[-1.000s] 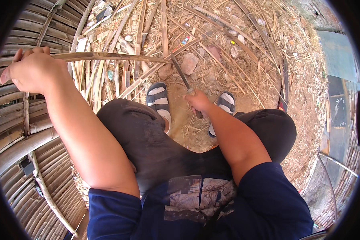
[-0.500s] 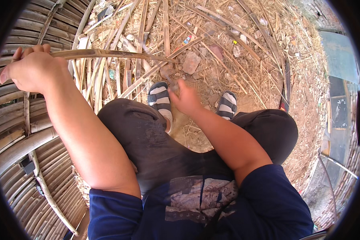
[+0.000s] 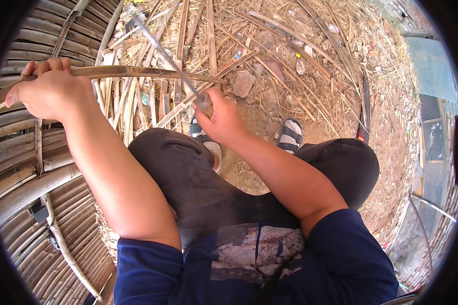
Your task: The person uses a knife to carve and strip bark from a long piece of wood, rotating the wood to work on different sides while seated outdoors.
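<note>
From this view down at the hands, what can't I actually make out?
All in the head view:
- Tip of the knife blade: blurred, against the cluttered ground.
- Knife handle: largely covered by the right hand.
- Bamboo strip: partly covered by the left hand; its far left end is lost at the dark rim.
- Left sandal: partly behind the right hand.
- Colourful scrap: too small to identify.

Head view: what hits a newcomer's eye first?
The long blade, held in the right hand near the centre, slanting up-left. It crosses, in the picture, a curved strip gripped by the left hand at upper left. Loose strips lie strewn across the top.
</note>
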The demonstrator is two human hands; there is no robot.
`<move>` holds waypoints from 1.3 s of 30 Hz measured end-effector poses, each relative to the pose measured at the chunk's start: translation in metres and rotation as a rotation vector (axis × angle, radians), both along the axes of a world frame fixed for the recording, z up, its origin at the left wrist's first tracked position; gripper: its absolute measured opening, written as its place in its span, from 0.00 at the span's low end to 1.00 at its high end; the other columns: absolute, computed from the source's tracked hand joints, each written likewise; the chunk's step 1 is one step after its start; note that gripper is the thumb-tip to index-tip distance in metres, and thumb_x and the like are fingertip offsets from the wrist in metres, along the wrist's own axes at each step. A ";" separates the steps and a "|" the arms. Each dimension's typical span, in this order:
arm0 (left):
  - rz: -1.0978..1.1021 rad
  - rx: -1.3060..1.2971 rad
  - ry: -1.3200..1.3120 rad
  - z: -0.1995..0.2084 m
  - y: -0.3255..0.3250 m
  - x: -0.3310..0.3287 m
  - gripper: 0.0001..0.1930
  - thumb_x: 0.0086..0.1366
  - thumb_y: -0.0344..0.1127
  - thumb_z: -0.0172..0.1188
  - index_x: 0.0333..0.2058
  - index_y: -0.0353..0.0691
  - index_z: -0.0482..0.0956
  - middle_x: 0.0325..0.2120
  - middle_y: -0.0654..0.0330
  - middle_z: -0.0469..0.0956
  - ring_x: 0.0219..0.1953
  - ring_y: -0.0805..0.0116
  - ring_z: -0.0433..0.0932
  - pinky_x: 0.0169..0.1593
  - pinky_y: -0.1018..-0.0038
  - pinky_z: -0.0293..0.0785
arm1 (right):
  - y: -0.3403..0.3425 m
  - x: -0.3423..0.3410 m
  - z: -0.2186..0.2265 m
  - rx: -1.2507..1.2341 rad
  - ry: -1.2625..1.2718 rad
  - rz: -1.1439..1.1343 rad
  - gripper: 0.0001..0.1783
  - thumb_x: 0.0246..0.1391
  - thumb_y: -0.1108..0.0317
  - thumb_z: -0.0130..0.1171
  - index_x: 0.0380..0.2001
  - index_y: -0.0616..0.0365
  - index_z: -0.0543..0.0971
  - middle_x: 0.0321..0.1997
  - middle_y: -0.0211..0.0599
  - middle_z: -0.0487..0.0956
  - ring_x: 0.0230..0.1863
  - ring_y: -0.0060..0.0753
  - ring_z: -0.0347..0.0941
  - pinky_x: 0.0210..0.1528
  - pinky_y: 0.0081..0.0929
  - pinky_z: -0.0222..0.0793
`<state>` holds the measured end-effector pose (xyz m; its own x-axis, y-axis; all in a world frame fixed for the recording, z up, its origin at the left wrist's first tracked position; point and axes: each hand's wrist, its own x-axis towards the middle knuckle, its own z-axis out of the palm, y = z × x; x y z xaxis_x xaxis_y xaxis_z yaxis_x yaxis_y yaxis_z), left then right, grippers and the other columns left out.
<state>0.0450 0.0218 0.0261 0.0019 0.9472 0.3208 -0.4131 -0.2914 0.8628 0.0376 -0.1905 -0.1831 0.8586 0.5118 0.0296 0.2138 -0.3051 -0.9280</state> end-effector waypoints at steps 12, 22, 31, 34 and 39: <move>-0.133 0.042 -0.015 0.002 -0.004 -0.001 0.35 0.76 0.64 0.19 0.33 0.38 0.65 0.17 0.63 0.57 0.20 0.68 0.50 0.23 0.73 0.53 | -0.026 0.005 -0.055 -0.310 0.138 -0.167 0.19 0.52 0.64 0.63 0.44 0.61 0.74 0.35 0.57 0.82 0.41 0.62 0.80 0.43 0.52 0.75; -0.071 0.015 0.007 0.002 -0.008 0.001 0.35 0.75 0.64 0.19 0.32 0.39 0.66 0.16 0.65 0.57 0.20 0.70 0.49 0.24 0.73 0.53 | -0.021 -0.014 -0.109 -0.385 0.113 -0.051 0.21 0.53 0.65 0.62 0.48 0.60 0.71 0.34 0.56 0.82 0.39 0.61 0.80 0.42 0.53 0.75; 0.009 0.001 0.032 -0.001 -0.001 -0.001 0.37 0.76 0.63 0.19 0.34 0.36 0.69 0.16 0.65 0.56 0.20 0.70 0.51 0.26 0.73 0.58 | -0.025 -0.003 -0.070 -0.420 0.164 -0.073 0.20 0.54 0.62 0.61 0.48 0.59 0.72 0.39 0.57 0.82 0.42 0.63 0.79 0.45 0.54 0.74; 0.022 0.001 0.033 -0.002 0.002 -0.003 0.37 0.76 0.63 0.19 0.34 0.36 0.69 0.16 0.65 0.57 0.20 0.70 0.52 0.26 0.73 0.59 | -0.011 -0.006 -0.051 -0.358 0.050 0.047 0.20 0.55 0.61 0.61 0.49 0.56 0.72 0.39 0.55 0.82 0.42 0.62 0.79 0.44 0.54 0.74; 0.105 -0.025 0.076 -0.003 0.004 -0.001 0.37 0.75 0.64 0.19 0.34 0.37 0.69 0.17 0.65 0.58 0.20 0.70 0.53 0.25 0.73 0.60 | -0.031 -0.016 -0.134 -0.511 0.173 -0.120 0.20 0.54 0.63 0.62 0.47 0.58 0.71 0.35 0.57 0.82 0.39 0.63 0.79 0.42 0.54 0.74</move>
<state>0.0438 0.0261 0.0228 -0.0746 0.9510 0.3001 -0.3144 -0.3080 0.8979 0.0213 -0.2218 -0.3167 0.8820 0.3223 -0.3438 0.0071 -0.7385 -0.6742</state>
